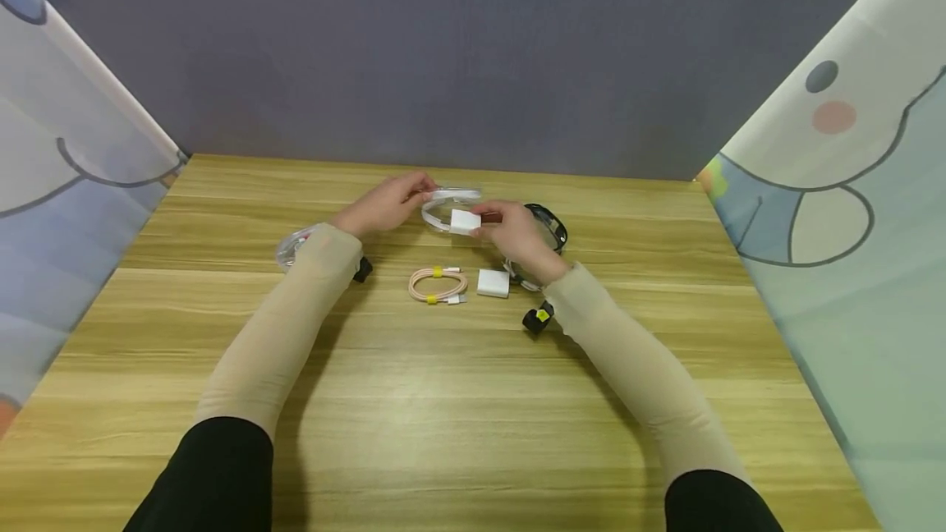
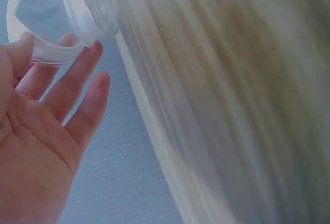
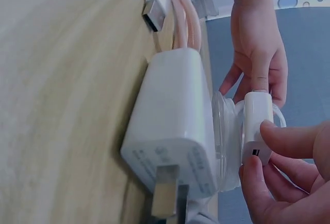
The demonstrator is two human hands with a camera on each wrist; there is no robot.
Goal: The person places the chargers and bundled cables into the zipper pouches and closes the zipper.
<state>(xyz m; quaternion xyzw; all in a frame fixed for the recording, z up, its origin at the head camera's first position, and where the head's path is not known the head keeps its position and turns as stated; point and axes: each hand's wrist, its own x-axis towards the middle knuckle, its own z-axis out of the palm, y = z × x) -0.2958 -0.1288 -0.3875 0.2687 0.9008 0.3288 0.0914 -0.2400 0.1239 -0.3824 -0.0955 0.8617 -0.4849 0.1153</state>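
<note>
My left hand (image 1: 388,204) pinches the edge of a white coiled cable (image 1: 430,218), which seems wrapped in clear plastic, between thumb and fingers. Held up off the table in my right hand (image 1: 517,232) is a small white charger (image 1: 465,222), gripped by thumb and fingertips right beside the coil. In the right wrist view a dark port shows on this charger's end face. Nearer to me, a second white charger (image 1: 493,283) lies on the table with its metal prongs (image 3: 166,190) showing. Left of it rests a coiled pink cable (image 1: 412,286) with yellow ties.
Behind my right hand lies a black coiled cable (image 1: 563,230), partly hidden. A clear plastic-wrapped item (image 1: 287,250) sits by my left forearm, mostly covered by it. The wood-grain table (image 1: 414,417) meets a grey panel (image 1: 443,64) at its far edge, with printed cloth at both sides.
</note>
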